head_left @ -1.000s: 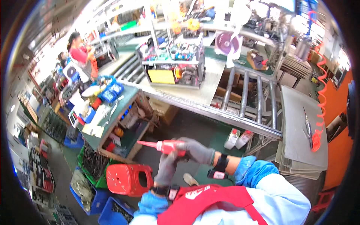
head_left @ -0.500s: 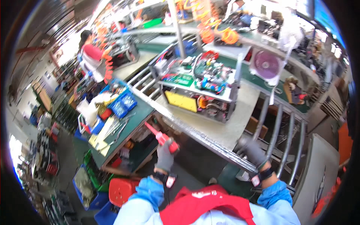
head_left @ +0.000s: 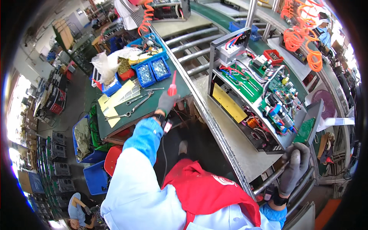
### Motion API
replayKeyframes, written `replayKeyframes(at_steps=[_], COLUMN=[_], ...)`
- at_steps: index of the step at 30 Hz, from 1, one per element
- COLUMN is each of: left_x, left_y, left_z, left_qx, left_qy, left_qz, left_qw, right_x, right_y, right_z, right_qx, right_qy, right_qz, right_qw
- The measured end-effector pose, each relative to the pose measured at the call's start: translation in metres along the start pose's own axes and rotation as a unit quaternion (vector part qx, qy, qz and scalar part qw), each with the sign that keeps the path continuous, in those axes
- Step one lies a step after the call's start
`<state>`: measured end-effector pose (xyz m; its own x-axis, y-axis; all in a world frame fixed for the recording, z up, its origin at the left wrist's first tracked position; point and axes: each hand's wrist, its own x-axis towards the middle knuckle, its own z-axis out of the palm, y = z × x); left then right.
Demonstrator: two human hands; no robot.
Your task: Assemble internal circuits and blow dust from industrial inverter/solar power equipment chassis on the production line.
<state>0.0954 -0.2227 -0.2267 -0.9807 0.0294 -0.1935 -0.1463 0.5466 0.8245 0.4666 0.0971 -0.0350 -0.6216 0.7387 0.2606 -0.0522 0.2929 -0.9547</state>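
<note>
My left hand point(head_left: 167, 102), in a grey glove, is closed around a red screwdriver point(head_left: 173, 89), its thin shaft pointing up and away over the edge of a green-topped bench. On the right, my gloved right hand point(head_left: 296, 166) is at the near right corner of an open metal chassis point(head_left: 274, 150). Its fingers are loosely bent and apart, with nothing seen in them; whether they touch the chassis is unclear. Green circuit boards point(head_left: 245, 90), coloured wires and a yellow panel point(head_left: 229, 102) fill the chassis, which rests on a roller conveyor line.
Left of the conveyor rail point(head_left: 207, 111), the bench holds wrenches point(head_left: 140, 100), yellow sheets point(head_left: 115, 100) and blue bins of screws point(head_left: 145, 75). Below stand a blue crate point(head_left: 96, 177) and a red stool point(head_left: 112, 159). Orange coiled hoses point(head_left: 297, 38) hang at the back right.
The view has turned and come closer to the bench and chassis. My left hand with the screwdriver is now near the bench edge; my right hand has come to the chassis corner.
</note>
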Motion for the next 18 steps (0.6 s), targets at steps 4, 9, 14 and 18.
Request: replayKeyframes(at_steps=[4, 9, 14, 18], left_x=[0.1, 0.171, 0.195, 0.244], left_y=[0.007, 0.012, -0.021, -0.061], left_z=[0.007, 0.006, -0.038, -0.116], left_qx=[0.24, 0.44, 0.363, 0.338], left_qy=[0.008, -0.073, 0.029, 0.13], left_qz=[0.037, 0.042, 0.14, 0.152], left_qw=[0.97, 0.894, 0.921, 0.92], right_x=[0.022, 0.058, 0.083, 0.098], right_y=[-0.017, -0.034, -0.035, -0.042], right_z=[0.089, 0.184, 0.236, 0.253], right_qx=[-0.013, -0.034, -0.046, -0.055], right_qy=[-0.088, -0.165, -0.226, -0.207], right_qz=[0.029, 0.094, 0.102, 0.085], right_qw=[0.996, 0.981, 0.968, 0.973])
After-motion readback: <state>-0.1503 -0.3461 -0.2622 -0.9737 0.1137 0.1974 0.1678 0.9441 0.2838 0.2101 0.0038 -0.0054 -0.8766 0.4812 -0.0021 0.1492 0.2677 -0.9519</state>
